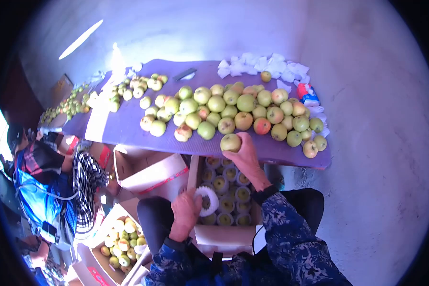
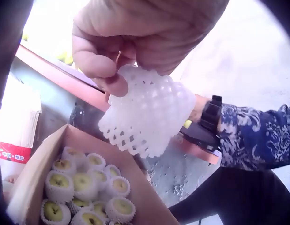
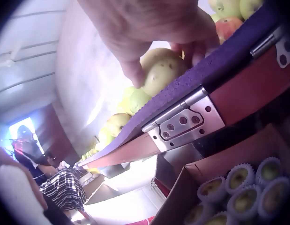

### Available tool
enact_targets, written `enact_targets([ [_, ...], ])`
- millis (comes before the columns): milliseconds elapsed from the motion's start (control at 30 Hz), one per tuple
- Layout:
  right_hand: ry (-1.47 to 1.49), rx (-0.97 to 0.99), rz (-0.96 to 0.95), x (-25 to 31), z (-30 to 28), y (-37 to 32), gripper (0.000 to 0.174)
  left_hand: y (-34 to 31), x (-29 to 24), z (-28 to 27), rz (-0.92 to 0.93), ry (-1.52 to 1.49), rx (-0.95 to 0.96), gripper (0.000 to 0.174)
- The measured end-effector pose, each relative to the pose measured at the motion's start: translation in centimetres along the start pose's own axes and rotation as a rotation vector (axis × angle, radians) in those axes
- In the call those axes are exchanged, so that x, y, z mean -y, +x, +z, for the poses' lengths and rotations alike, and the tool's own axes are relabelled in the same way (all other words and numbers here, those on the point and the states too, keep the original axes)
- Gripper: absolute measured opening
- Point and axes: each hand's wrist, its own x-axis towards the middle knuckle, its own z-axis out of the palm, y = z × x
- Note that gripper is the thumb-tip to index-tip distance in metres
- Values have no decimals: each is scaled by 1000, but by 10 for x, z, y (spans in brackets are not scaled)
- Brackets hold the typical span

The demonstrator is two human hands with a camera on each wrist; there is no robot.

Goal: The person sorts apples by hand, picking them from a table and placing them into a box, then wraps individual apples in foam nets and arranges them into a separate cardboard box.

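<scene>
Open box [image 1: 228, 236] of net-wrapped apples [image 1: 242, 194] between the knees [image 1: 154, 214], another carton [image 1: 120, 210] of bare apples [image 1: 124, 245] at left, left hand [image 1: 185, 211] pinching a foam net [image 2: 147, 112] over the open box, right hand [image 1: 245, 157] gripping a yellow-green apple [image 1: 229, 143] at the purple surface's [image 1: 126, 123] near edge, more apples [image 1: 216, 103] piled beyond.

Left grip [image 1: 185, 213] pinches; right grip [image 1: 245, 159] curls farther forward.

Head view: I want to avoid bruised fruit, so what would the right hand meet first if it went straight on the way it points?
With the held apple leading, the right hand would probably meet a near-edge apple of the pile first, though the hand's height is unclear.
</scene>
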Motion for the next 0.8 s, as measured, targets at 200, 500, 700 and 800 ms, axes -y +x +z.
enact_targets([
  [200, 815, 236, 256, 52, -38, -68, 63, -6, 6, -3, -119, 0, -168, 20],
  [500, 345, 466, -47, 98, -41, -140, 65, -27, -4, -8, -163, 33, -101, 24],
  [700, 170, 470, -278, 75, -30, -147, 62, -41, -4, -11, -157, -177, -102, 24],
  [800, 316, 553, -104, 67, -27, -153, 58, -48, 7, 1, -173, -374, -71, 23],
])
